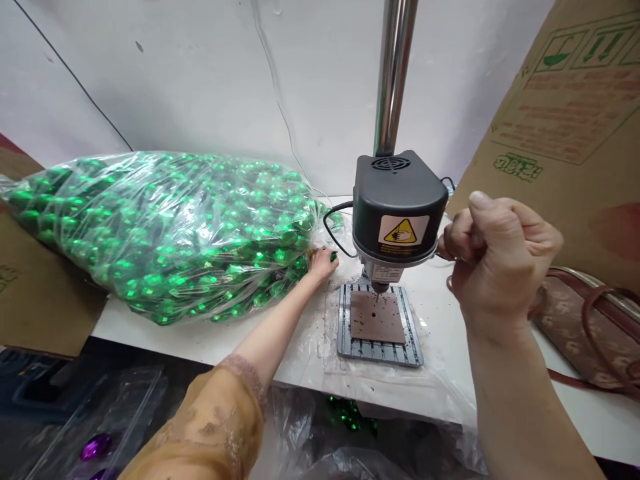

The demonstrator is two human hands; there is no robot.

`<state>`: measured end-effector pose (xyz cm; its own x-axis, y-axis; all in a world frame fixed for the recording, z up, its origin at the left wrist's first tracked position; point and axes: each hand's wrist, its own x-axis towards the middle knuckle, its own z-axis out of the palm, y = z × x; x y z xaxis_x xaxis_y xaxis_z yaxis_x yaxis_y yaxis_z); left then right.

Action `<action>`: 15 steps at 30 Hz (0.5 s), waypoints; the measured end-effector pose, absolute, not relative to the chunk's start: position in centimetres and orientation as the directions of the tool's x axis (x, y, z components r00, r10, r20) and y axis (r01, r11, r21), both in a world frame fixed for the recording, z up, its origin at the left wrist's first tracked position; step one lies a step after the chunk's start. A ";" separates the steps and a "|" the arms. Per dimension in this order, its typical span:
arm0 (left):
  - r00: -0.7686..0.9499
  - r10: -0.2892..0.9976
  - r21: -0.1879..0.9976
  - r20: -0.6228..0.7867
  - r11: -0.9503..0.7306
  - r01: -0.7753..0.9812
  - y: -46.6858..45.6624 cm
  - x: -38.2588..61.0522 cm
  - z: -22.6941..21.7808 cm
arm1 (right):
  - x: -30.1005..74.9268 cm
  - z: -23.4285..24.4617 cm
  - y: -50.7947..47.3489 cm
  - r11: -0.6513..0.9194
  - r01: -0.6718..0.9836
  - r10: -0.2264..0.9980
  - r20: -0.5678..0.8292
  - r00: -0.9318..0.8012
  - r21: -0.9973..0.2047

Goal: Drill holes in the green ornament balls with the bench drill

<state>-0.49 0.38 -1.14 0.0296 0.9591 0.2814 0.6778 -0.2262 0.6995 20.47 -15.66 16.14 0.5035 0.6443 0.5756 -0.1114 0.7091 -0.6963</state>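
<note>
My left hand point(324, 264) reaches to the right end of a clear plastic bag point(190, 233) packed with shiny green faceted pieces. Its fingers are closed, and a bit of shiny green point(334, 256) shows at the fingertips. On the right side of a small black bench drill press point(400, 207), my right hand point(500, 257) is closed in a fist around its feed lever, mostly hidden by the fingers. Below the drill bit point(379, 297) lies a brown square board point(377, 327) with a dark hole and scattered crumbs, on a grey slotted base point(414, 353).
A steel column point(395, 80) rises behind the drill. At right stand a large cardboard box point(565, 100) and a brown patterned handbag point(590, 333). Plastic film point(310, 347) lies along the front of the white table point(450, 320). A purple shiny piece point(95, 447) sits below left.
</note>
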 end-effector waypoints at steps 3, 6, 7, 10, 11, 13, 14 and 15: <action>0.043 0.964 0.799 0.261 -0.241 0.551 -1.7 -1.5 -1.5 | 20.5 16.1 -15.7 0.708 -0.114 0.648 0.578 0.496 -0.697; -0.021 0.986 0.983 0.163 -0.161 0.092 -4.8 -2.2 -1.8 | 20.4 16.2 -15.7 0.718 -0.113 0.639 0.585 0.499 -0.687; -0.026 0.994 0.991 0.108 -0.110 -0.080 -5.9 -2.3 -1.9 | 20.3 16.2 -15.7 0.721 -0.114 0.635 0.587 0.502 -0.683; 0.025 0.999 0.953 -0.023 0.029 -0.301 -9.0 -1.9 -2.2 | 20.3 16.2 -15.6 0.725 -0.122 0.632 0.585 0.508 -0.678; 0.042 0.998 0.948 -0.052 0.062 -0.311 -9.8 -1.6 -2.2 | 20.3 16.2 -15.6 0.727 -0.123 0.631 0.586 0.508 -0.676; 0.062 0.993 0.943 -0.098 0.113 -0.312 -10.9 -1.0 -2.4 | 20.3 16.1 -15.6 0.731 -0.121 0.627 0.591 0.507 -0.671; 0.069 0.991 0.941 -0.117 0.133 -0.312 -11.3 -0.7 -2.5 | 20.3 16.1 -15.6 0.732 -0.121 0.626 0.593 0.506 -0.670; 0.074 0.989 0.938 -0.129 0.146 -0.314 -11.5 -0.4 -2.6 | 20.4 16.0 -15.6 0.733 -0.122 0.626 0.595 0.504 -0.669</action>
<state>-0.40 -11.54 -2.63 0.0740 0.9889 -0.1287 -0.3144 0.1457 0.9380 20.37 -15.60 16.04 0.5039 0.6263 0.5948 -0.1218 0.7333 -0.6689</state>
